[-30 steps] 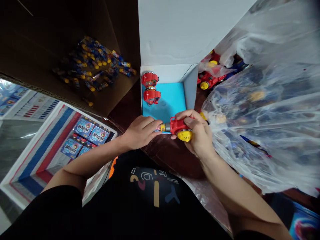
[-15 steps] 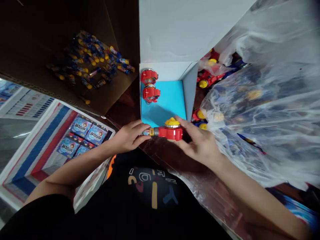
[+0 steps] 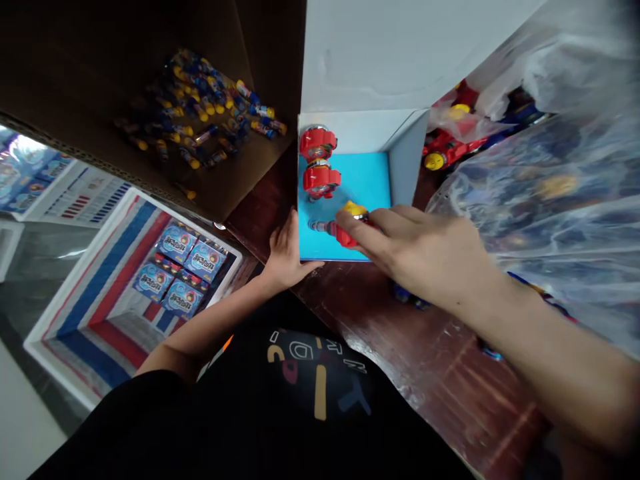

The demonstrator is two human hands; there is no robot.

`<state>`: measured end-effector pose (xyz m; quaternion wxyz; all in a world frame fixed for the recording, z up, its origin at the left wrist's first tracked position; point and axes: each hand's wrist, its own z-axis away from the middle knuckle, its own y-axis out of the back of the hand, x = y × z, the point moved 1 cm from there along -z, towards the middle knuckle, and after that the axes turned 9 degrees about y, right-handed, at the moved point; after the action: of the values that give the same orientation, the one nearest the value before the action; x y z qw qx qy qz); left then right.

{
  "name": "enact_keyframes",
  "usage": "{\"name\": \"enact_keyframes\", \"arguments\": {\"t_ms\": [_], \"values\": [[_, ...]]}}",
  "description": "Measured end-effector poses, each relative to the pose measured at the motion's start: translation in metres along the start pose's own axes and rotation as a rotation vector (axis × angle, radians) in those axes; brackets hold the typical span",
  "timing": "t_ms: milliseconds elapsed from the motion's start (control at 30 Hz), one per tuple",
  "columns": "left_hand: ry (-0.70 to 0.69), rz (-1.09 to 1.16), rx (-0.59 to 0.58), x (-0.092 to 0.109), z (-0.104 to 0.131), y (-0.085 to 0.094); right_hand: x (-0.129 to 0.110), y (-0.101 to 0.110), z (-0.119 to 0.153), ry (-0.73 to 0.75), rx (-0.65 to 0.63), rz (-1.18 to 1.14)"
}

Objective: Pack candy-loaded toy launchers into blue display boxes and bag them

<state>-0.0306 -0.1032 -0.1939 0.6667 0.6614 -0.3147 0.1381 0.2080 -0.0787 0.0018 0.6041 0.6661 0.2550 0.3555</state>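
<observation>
My right hand (image 3: 415,247) pinches a red toy with a yellow top (image 3: 347,237) inside the open box with a light blue inner face (image 3: 353,183). A small tube sticks out from the toy's left end, over the blue surface. Two similar red toys (image 3: 321,180) sit one behind the other along the box's left wall. My left hand (image 3: 285,259) is against the box's near left corner, fingers stretched along the outside and thumb along the front edge. It holds no toy.
A brown carton (image 3: 250,180) at the upper left holds many small blue and yellow tubes (image 3: 205,100). Below it, a striped-lined white crate (image 3: 65,333) contains several printed blue boxes (image 3: 183,298). Clear plastic bags (image 3: 560,193) and more red toys (image 3: 445,152) lie at right.
My right hand has carried the red toy, with its tube, up into the box. The left hand has let go of the tube and moved to the box's near left corner.
</observation>
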Motion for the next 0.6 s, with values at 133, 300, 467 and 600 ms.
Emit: {"name": "enact_keyframes", "arguments": {"t_ms": [133, 300, 467, 600], "values": [[0.031, -0.029, -0.012, 0.008, 0.002, 0.000, -0.019, 0.020, -0.045, 0.077, -0.201, -0.033], [-0.052, 0.016, -0.029, -0.002, -0.001, 0.019, -0.016, 0.019, -0.080, 0.034, -0.315, -0.129], [0.068, 0.007, 0.366, -0.052, -0.068, 0.076, 0.046, 0.014, -0.026, -0.306, -0.120, -0.207], [0.328, -0.051, 0.530, -0.096, -0.154, 0.085, 0.089, -0.030, 0.025, -0.462, -0.266, -0.310]]}}
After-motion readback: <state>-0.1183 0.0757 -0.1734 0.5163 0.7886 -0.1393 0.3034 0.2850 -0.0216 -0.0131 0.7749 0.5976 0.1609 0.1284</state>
